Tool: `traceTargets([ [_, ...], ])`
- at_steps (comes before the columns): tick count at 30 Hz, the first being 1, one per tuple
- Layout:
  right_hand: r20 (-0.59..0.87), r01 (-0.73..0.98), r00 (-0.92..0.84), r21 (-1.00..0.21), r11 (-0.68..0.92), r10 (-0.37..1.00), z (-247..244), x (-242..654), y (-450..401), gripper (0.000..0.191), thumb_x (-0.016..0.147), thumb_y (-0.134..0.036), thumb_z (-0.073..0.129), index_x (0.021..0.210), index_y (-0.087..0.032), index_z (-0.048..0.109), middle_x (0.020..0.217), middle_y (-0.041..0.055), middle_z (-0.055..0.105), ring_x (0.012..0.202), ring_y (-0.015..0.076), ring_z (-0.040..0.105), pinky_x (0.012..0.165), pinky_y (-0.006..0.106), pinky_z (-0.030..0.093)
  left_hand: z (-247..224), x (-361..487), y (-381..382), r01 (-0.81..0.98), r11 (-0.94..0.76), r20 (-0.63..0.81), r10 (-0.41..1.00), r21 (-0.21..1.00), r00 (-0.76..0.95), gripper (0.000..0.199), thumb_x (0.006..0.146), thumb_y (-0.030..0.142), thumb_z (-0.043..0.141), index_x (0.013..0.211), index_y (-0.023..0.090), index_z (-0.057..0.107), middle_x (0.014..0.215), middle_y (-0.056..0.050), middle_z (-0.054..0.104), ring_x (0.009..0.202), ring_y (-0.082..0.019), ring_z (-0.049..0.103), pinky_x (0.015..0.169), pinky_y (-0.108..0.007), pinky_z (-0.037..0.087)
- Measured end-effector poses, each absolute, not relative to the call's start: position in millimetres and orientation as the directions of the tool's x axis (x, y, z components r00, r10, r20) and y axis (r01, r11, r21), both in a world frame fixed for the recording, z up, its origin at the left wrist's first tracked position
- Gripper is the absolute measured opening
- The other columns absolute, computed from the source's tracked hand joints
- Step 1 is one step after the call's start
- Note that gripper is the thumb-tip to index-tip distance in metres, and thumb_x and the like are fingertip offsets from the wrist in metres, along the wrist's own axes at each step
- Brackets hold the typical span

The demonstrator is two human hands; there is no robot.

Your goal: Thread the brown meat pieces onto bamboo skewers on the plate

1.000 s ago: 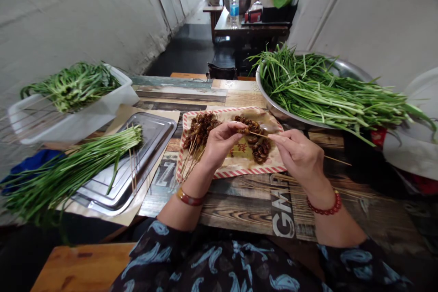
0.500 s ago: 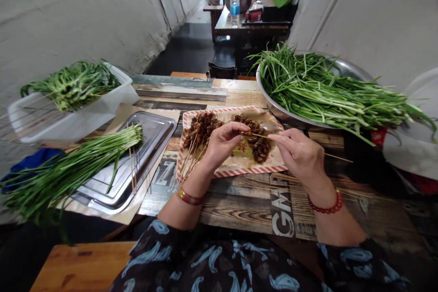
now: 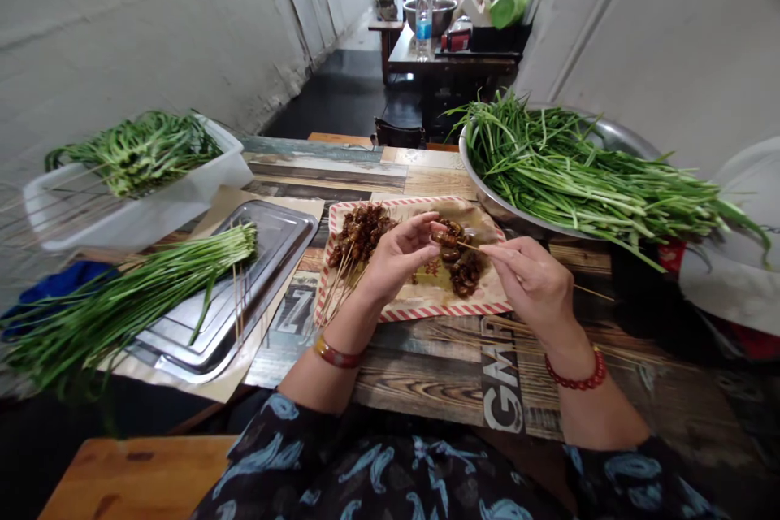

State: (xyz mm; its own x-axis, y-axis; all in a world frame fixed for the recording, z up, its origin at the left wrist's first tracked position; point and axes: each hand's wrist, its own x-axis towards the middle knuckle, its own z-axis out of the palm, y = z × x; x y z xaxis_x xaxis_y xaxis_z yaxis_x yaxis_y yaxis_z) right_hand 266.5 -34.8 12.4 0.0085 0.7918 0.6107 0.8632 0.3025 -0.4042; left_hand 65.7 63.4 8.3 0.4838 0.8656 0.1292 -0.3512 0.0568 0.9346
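My left hand (image 3: 395, 253) pinches a small brown glazed piece (image 3: 444, 239) at the tip of a thin bamboo skewer (image 3: 590, 291). My right hand (image 3: 531, 282) grips that skewer, which sticks out to the right past the hand. Both hands hover over a paper-lined tray with a red-striped rim (image 3: 439, 309). On the tray lie a pile of finished skewers (image 3: 359, 229) at the left and loose brown pieces (image 3: 466, 270) at the right.
A steel bowl (image 3: 487, 193) of long green stems stands at the back right. A steel tray (image 3: 274, 240) with a bundle of green stems (image 3: 140, 292) lies at the left, a white tub (image 3: 127, 215) of greens behind it. Loose skewers lie on the wooden table (image 3: 426, 366).
My hands have risen slightly and the brown piece has slid along the skewer tip. The view has shifted a little.
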Motion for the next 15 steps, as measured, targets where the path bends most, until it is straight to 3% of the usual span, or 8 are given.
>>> traceTargets([
  [4, 0.656, 0.845, 0.011, -0.409, 0.344, 0.755, 7.5, 264.8, -33.3, 0.026, 0.092, -0.017, 0.056, 0.111, -0.026, 0.071, 0.094, 0.0036, 0.070, 0.080, 0.0133, 0.067, 0.069, 0.024, 0.054, 5.8, 67.4, 61.2, -0.359, 0.203, 0.010, 0.859, 0.911, 0.513, 0.035, 0.068, 0.029, 0.082, 0.102, 0.020, 0.075, 0.091, -0.006, 0.073, 0.072, -0.012, 0.063, 0.069, -0.025, 0.052],
  [15, 0.655, 0.869, -0.001, -0.374, 0.325, 0.756, 0.6, 261.6, -33.3, 0.027, 0.090, -0.016, 0.058, 0.112, -0.026, 0.071, 0.093, 0.0035, 0.069, 0.080, 0.0130, 0.066, 0.070, 0.024, 0.054, 5.1, 70.4, 59.5, -0.433, 0.228, -0.004, 0.888, 0.872, 0.460, 0.028, 0.064, 0.027, 0.085, 0.090, 0.020, 0.078, 0.082, -0.003, 0.073, 0.067, -0.010, 0.062, 0.067, -0.023, 0.048],
])
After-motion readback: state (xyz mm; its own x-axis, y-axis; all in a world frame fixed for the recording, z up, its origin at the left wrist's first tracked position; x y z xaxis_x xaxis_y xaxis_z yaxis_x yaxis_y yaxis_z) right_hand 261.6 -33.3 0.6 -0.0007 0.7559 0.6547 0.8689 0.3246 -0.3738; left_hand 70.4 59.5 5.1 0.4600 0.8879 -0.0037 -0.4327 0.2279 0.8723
